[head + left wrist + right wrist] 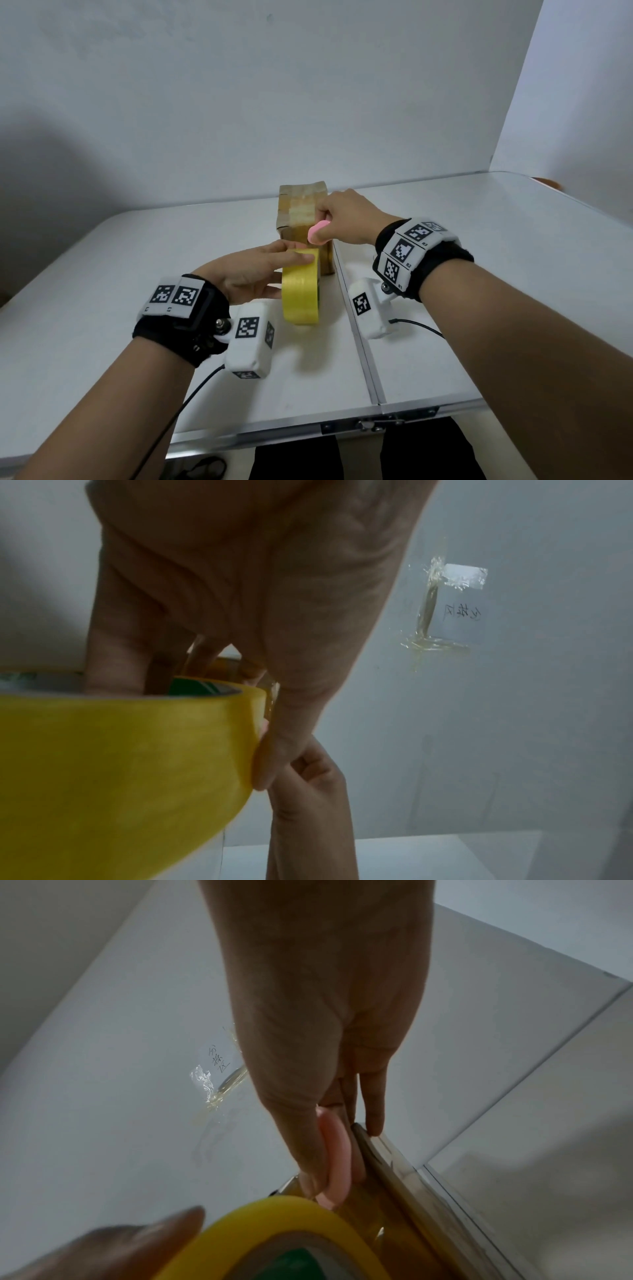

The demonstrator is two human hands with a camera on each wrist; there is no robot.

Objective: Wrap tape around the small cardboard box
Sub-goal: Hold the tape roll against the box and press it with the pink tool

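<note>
Looking down from the head view, the small cardboard box (303, 226) stands upright near the middle of the white tabletop (137, 274), already glossy with amber bands of tape on its near face. The left hand (250, 274) holds the yellow tape roll (301, 291) on edge just in front of the box, fingers laid over its top and, judging by the left wrist view, hooked into its core. The right hand (346, 219) rests against the box's right side, its grip clamped on a small pink tool (318, 233), probably a cutter. The step in hand looks like cutting or pressing down a drawn strip; the next move calls for a taut strip and a steady box. From the left wrist view, the roll (120, 764) fills the lower left, fingers (116, 666) reaching inside it, a green label showing on the core, with the right hand (308, 791) close beside it. From the right wrist view, thumb and fingers pinch the pink tool (334, 1153) right against the box's taped face (394, 1191), the roll (274, 1231) just below; the cardboard looks worn at its edge under shiny overlapping layers.
</note>
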